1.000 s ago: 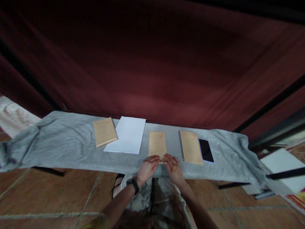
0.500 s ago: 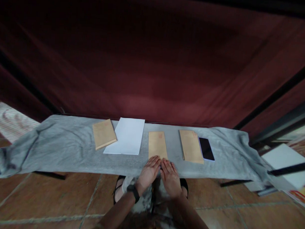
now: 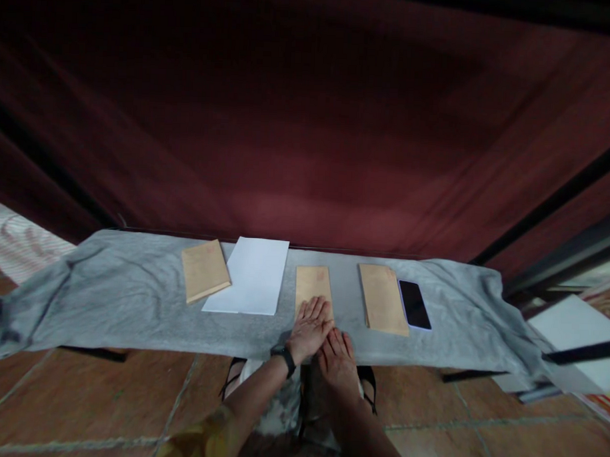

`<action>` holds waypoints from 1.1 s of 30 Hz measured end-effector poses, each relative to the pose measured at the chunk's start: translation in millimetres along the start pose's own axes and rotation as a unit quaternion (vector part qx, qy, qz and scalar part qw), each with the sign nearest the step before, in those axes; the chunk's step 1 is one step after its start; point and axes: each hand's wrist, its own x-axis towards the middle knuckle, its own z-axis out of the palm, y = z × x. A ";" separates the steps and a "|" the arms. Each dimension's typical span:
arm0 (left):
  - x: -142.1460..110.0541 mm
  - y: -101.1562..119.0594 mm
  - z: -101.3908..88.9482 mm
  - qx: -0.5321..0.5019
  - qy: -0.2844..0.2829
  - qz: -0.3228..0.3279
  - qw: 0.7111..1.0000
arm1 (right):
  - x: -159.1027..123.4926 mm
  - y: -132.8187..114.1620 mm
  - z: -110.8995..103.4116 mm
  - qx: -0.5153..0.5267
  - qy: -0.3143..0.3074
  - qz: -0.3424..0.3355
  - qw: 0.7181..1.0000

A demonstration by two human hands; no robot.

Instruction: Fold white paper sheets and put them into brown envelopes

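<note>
A brown paper envelope (image 3: 313, 282) lies flat on the grey cloth in front of me, a faint reddish mark near its top right corner. My left hand (image 3: 310, 329), a dark watch on its wrist, rests with fingers stretched across the envelope's lower part. My right hand (image 3: 338, 359) is just below and to the right, fingers extended at the envelope's lower right corner, touching or nearly touching the left. The envelope's bottom edge is hidden under the hands. Neither hand grips anything.
White paper sheets (image 3: 256, 277) lie to the left, partly under a stack of brown envelopes (image 3: 204, 270). On the right are more brown envelopes (image 3: 384, 299) and a phone (image 3: 415, 304). Grey cloth (image 3: 133, 289) covers the narrow table; a dark red curtain (image 3: 305, 215) hangs behind it.
My left hand has slid up and slightly right over the envelope, its fingers now further apart. My right hand has moved slightly down. The envelope stays about where it was.
</note>
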 end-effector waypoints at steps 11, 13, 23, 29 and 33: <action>82.0 -21.0 1.3 0.030 -0.024 -0.058 0.998 | 7.5 -8.1 -16.2 0.002 0.003 0.009 1.000; 81.7 -18.9 -1.9 0.036 -0.041 -0.065 0.996 | 6.8 -6.7 -14.5 0.000 0.005 0.006 1.000; -13.5 -16.3 -8.5 0.059 -0.045 -0.005 0.997 | 4.4 -4.1 -8.2 -0.017 -0.024 0.018 0.999; -64.5 -4.6 0.0 0.085 0.097 -0.141 0.982 | 4.0 -9.8 -15.7 -0.020 -0.019 0.016 0.999; -63.2 5.0 -4.6 0.011 0.123 -0.181 0.976 | 6.2 -13.3 -15.9 -0.024 -0.017 0.030 0.999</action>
